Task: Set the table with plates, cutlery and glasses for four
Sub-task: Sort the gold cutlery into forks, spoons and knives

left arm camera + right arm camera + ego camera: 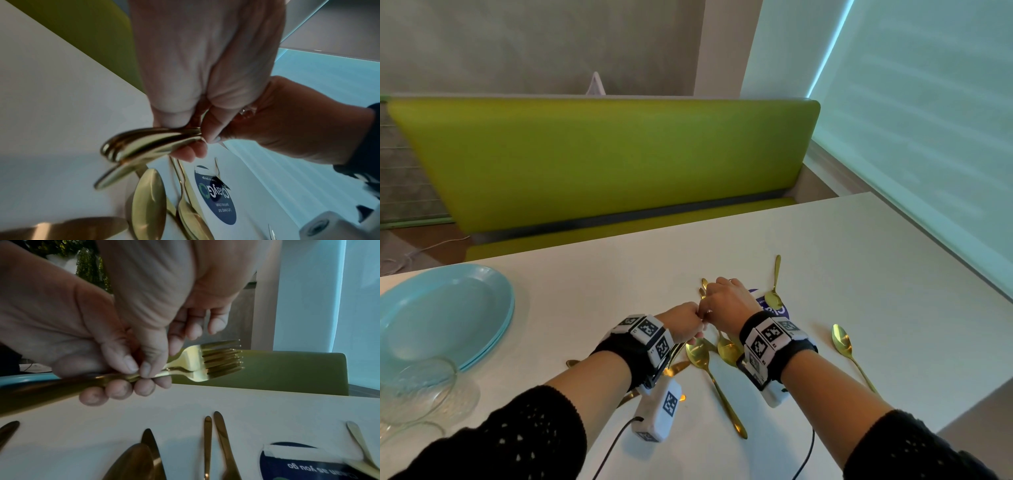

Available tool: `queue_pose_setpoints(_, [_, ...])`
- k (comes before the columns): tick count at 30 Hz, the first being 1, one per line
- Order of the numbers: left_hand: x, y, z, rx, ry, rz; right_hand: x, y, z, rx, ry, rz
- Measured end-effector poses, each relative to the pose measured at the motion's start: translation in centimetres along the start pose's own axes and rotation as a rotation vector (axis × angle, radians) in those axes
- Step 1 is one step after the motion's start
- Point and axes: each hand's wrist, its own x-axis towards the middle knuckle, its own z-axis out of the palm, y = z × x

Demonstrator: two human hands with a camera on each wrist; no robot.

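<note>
My two hands meet over the middle of the white table (859, 274). Together they hold a bundle of several gold forks (216, 360) just above it. My left hand (683, 320) curls its fingers (115, 391) round the handles, whose rounded ends (144, 142) stick out. My right hand (722, 301) pinches the bundle near the necks with its thumb (148, 363). In the head view the hands hide most of the forks. A stack of light blue plates (448, 315) sits at the left. Clear glassware (417, 394) stands in front of the plates.
Gold spoons lie loose around my hands: one (774, 298) on a dark blue round sticker (780, 310), one (842, 339) at the right, one (697, 353) below my wrists. Gold knives (678, 366) lie under my left wrist. A green bench (602, 154) runs behind the table.
</note>
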Motion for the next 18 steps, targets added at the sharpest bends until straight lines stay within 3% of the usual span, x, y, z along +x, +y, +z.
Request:
queue_pose_setpoints(11, [0.7,0.6,0.4,-0.102,0.163,-0.016,-0.4,3.1,0.0,0.178,0.082,0.238])
queue_pose_setpoints(18, [0.5,-0.2,-1.4,-0.255,0.319,-0.129,-0.1,4.9,1.8,0.308,-0.023,0.468])
